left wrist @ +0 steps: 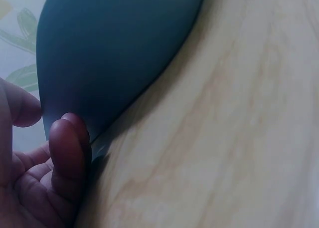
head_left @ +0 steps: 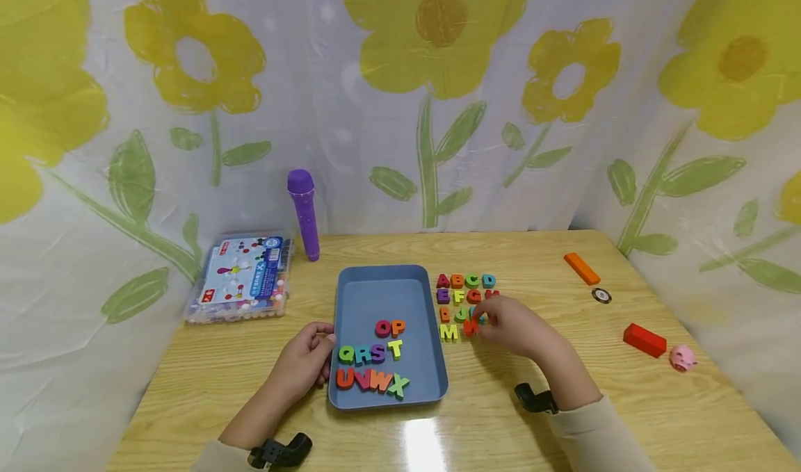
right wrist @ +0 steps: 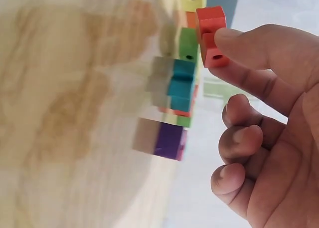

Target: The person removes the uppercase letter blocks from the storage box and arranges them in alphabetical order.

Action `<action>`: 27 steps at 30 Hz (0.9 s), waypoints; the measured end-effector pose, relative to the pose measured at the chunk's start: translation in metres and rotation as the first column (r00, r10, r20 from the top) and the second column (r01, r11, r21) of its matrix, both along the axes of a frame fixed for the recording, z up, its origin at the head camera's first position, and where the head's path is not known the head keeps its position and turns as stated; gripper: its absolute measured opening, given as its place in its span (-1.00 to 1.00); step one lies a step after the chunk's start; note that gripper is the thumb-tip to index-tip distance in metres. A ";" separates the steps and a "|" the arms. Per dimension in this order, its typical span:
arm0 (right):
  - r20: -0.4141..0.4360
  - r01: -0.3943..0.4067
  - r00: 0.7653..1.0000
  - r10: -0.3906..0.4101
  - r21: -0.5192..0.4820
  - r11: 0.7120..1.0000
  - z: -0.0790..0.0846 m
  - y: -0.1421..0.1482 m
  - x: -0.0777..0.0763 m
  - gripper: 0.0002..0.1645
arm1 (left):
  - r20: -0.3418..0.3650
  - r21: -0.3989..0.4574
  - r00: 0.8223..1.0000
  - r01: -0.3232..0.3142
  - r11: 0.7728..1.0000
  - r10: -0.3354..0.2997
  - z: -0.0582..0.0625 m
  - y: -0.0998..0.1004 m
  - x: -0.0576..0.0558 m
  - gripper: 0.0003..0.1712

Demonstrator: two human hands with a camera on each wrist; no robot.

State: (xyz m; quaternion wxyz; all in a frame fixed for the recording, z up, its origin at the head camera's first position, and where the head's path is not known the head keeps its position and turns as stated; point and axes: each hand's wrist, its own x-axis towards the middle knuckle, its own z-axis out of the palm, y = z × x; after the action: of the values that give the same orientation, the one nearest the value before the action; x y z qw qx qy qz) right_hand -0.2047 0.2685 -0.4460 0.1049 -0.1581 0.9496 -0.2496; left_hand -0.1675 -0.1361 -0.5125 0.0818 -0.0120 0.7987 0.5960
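Note:
A blue-grey tray holds several coloured letter blocks, among them O, P, Q, R, S, T, U, V, W and X. My left hand grips the tray's left side, its fingertips at the wall in the left wrist view. To the right of the tray, my right hand pinches a red letter block between thumb and index finger, the other fingers curled inward. That block, which looks like an N, is just right of the yellow M. Rows of letters A to L stand behind it, partly hidden by the hand.
A purple microphone stands at the back, beside a clear plastic box of small parts. On the right lie an orange block, a round black-and-white disc, a red block and a pink pig head.

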 end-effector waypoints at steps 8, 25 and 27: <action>0.001 -0.001 1.000 0.001 0.016 1.000 -0.009 -0.003 0.000 -0.77 | -0.003 0.001 1.000 -0.006 1.000 0.007 -0.002 0.000 -0.001 -0.64; 0.007 0.012 1.000 -0.012 0.018 1.000 -0.008 -0.004 0.002 -0.73 | -0.006 -0.007 1.000 -0.006 1.000 0.006 0.000 0.001 0.001 -0.64; -0.001 0.008 1.000 -0.008 0.018 1.000 -0.004 -0.005 0.002 -0.73 | -0.008 -0.004 1.000 -0.002 1.000 0.002 0.001 0.001 0.001 -0.64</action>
State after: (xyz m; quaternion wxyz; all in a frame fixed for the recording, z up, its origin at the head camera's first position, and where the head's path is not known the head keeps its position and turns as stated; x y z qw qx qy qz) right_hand -0.2026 0.2638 -0.4500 0.1047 -0.1536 0.9525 -0.2414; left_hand -0.1665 -0.1350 -0.5111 0.0778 -0.0105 0.8002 0.5945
